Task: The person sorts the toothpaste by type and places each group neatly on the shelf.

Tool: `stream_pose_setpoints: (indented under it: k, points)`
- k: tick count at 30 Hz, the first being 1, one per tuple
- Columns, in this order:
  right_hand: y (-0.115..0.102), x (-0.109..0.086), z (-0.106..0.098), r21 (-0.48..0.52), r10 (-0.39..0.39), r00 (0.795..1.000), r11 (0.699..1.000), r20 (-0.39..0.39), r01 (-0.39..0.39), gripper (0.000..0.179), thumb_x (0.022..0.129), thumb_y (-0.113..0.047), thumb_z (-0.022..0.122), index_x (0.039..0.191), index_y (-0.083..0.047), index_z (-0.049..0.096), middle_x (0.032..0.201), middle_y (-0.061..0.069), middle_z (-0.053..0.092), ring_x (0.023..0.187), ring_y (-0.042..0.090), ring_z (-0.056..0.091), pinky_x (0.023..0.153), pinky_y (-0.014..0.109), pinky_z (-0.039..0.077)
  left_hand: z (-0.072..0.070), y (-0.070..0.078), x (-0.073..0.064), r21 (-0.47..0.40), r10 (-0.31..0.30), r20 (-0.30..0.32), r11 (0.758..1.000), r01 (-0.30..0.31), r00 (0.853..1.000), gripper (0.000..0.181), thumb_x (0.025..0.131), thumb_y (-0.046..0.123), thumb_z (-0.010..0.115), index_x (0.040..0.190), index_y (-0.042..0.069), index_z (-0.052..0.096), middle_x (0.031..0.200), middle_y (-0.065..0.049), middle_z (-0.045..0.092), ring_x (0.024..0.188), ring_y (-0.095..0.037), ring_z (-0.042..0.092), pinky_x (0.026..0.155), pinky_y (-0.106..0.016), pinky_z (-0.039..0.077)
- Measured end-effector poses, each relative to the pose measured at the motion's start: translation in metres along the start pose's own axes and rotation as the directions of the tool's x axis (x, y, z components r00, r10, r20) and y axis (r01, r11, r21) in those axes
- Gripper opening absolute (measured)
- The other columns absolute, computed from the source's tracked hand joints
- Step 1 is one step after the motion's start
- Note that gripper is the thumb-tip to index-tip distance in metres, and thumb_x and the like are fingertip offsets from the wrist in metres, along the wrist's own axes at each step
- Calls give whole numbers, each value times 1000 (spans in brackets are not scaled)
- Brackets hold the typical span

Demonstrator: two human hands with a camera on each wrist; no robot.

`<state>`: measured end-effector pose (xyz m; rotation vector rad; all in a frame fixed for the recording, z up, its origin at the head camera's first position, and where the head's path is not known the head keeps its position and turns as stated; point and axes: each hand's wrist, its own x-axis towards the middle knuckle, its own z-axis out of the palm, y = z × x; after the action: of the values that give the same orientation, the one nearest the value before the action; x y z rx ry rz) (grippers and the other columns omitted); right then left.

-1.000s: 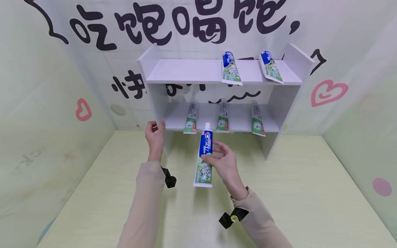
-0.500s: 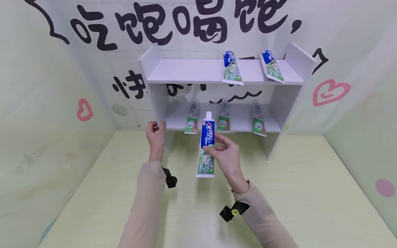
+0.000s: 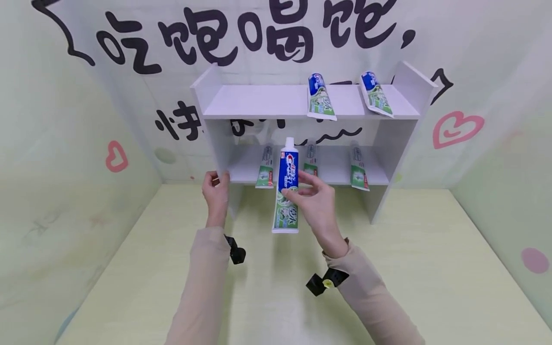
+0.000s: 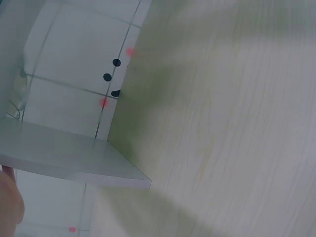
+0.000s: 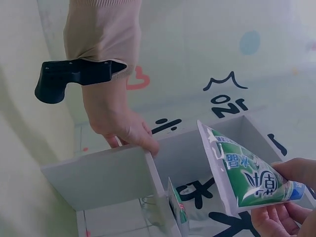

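My right hand [image 3: 318,206] pinches a blue and green toothpaste tube [image 3: 287,191] by its right edge, cap up, in front of the white shelf [image 3: 254,116]. In the right wrist view the tube [image 5: 247,173] shows its flat crimped end, with the right hand's [image 5: 291,197] thumb and fingers on either side. At the shelf's left panel my left hand [image 3: 215,194] grips the front edge; the right wrist view shows this left hand [image 5: 123,129] too. The left wrist view catches only part of the left hand [image 4: 9,205] by the panel [image 4: 74,158].
Two matching tubes, a middle one [image 3: 320,98] and a right one [image 3: 376,93], lie on the top board. Below are three green and white tubes: left [image 3: 265,167], middle [image 3: 310,160], partly hidden, and right [image 3: 358,167]. The shelf stands on a pale table [image 3: 431,268] against a printed wall.
My right hand has raised the toothpaste tube, which now overlaps the lower compartment and partly covers the middle tube there. The left hand keeps its grip on the shelf panel.
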<state>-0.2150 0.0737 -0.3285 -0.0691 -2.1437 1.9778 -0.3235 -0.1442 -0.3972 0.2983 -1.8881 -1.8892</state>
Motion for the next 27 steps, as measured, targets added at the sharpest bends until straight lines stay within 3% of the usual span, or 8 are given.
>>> stream_pose_setpoints:
  k: [3,10,17,27]
  points:
    - [-4,1,0,9,-25,1000,1000,10,25,50,72,-10,75,119,-11,59,114,6,62,83,16,59,70,28,52,0,-9,6,-6,23,-7,1000,-23,1000,10,86,19,58,85,13,51,89,5,50,83,-9,47,67,-21,41]
    - [-11,0,0,15,-12,1000,1000,20,12,52,72,-10,75,121,-12,57,114,5,61,87,18,59,74,30,53,-3,12,-9,11,17,10,1000,-17,1000,8,86,14,57,85,9,51,87,5,49,83,-11,46,64,-19,40]
    - [-19,2,2,12,-51,998,999,25,51,53,71,-12,76,121,-12,57,114,3,61,88,19,59,73,30,52,-3,-13,7,0,14,-12,1000,-14,1000,11,85,19,59,86,11,52,88,6,50,83,-9,47,65,-21,41]
    - [-38,9,8,7,-133,990,991,45,132,51,71,-12,76,119,-11,59,112,4,63,85,19,60,71,29,52,-1,-16,8,-6,46,-32,999,-46,998,10,85,18,59,86,11,52,89,5,51,82,-9,49,66,-20,41]
